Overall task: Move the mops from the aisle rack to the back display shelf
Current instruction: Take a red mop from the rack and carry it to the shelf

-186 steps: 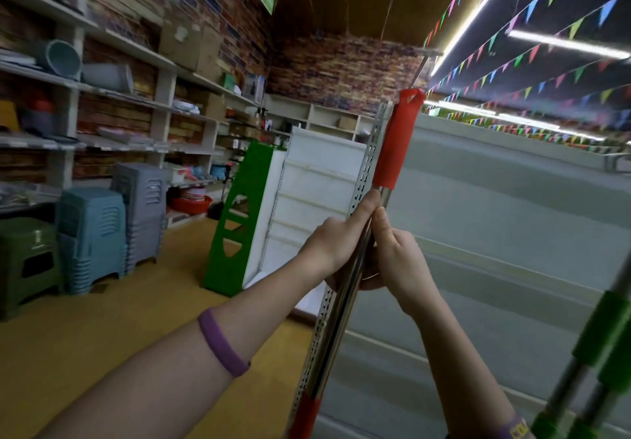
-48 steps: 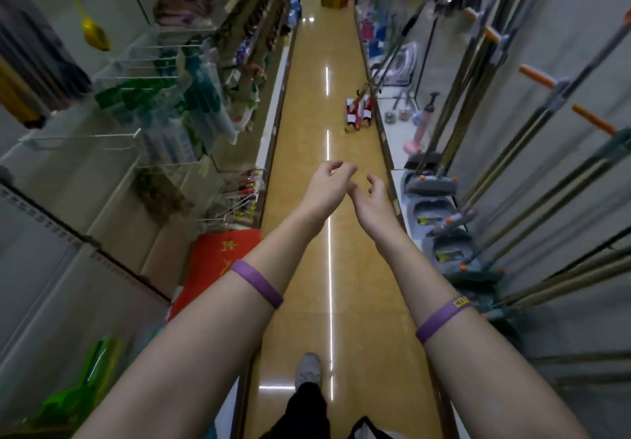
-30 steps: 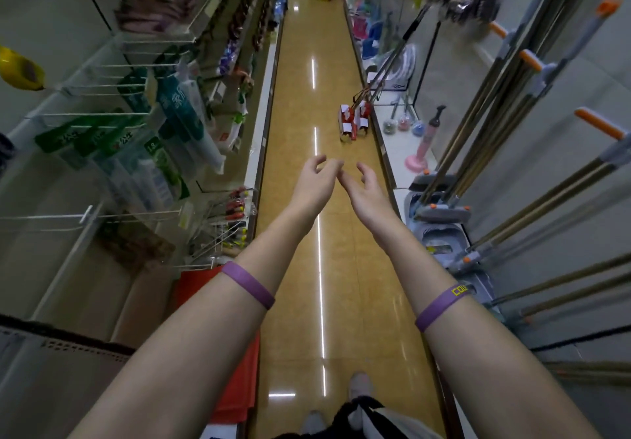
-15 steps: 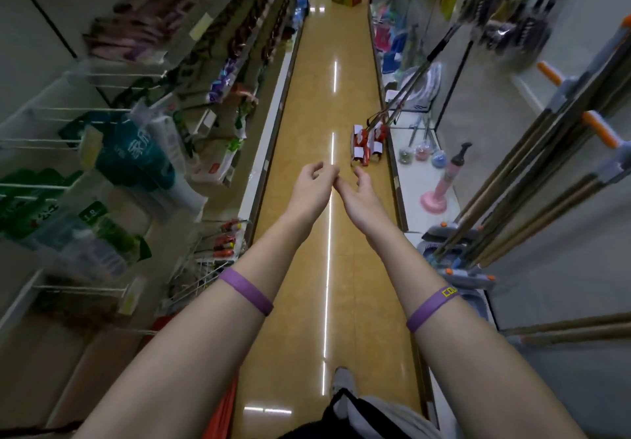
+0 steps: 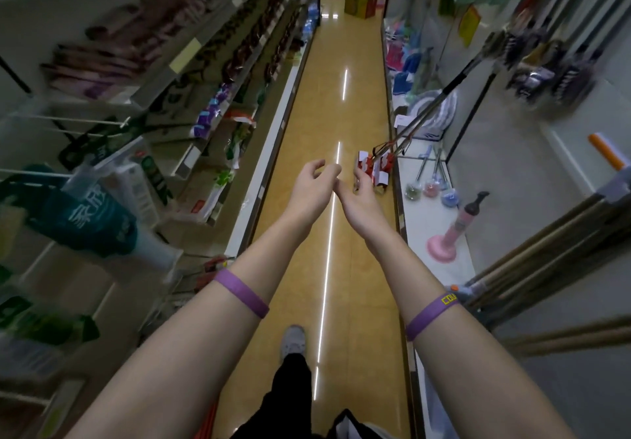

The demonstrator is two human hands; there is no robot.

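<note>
Along the left side runs a white multi-tier store shelf (image 5: 218, 138) packed with bagged goods, a teal printed packet (image 5: 85, 220) hanging nearest. Down the middle stretches the glossy tan tiled aisle floor (image 5: 327, 103), with a green and yellow cardboard box (image 5: 360, 4) standing at its far end. The left hand (image 5: 312, 190) reaches forward over the floor, its grip loosely open and empty, a purple wristband (image 5: 241, 292) on that forearm. Just beside it, fingertips nearly touching, the right hand (image 5: 360, 201) is likewise half-curled and holds nothing. Past it, the red-and-white-headed mops with metal poles (image 5: 374, 167) lean against the white right-hand aisle rack (image 5: 430, 220), heads near the floor edge. A pink plunger (image 5: 450, 233) stands on the rack's base, and wooden-poled mops with orange tips (image 5: 546, 244) lean further right.
</note>
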